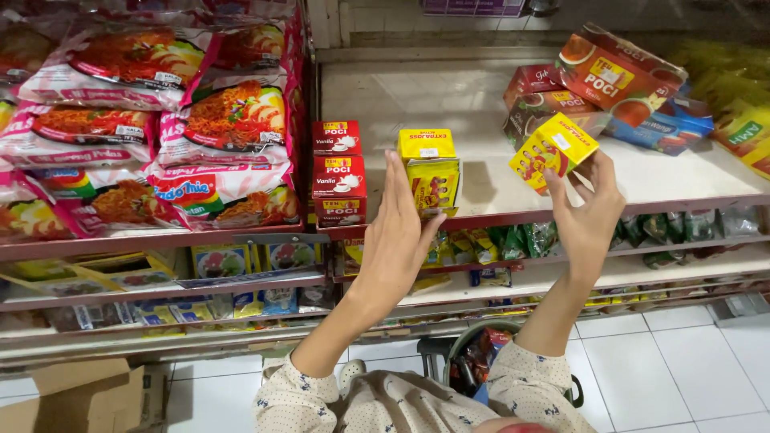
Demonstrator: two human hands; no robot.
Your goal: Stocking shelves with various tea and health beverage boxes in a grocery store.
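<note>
Held in the right hand (589, 216), right of centre: a small yellow box (553, 150), tilted, red patch on its face. Stacked at centre shelf (481, 210), just beside the flat left hand (395, 232): two more yellow boxes (431, 170). Left of these, two red boxes (338, 172), white cups pictured. Piled at upper right: larger red cartons (613, 72), a blue pack (662, 128) beneath. Filling upper left: noodle packets (228, 120), pink, white and red. Far right edge: yellow-green packs (746, 132). Lower shelves: small sachets (513, 239), too blurred to tell.
</note>
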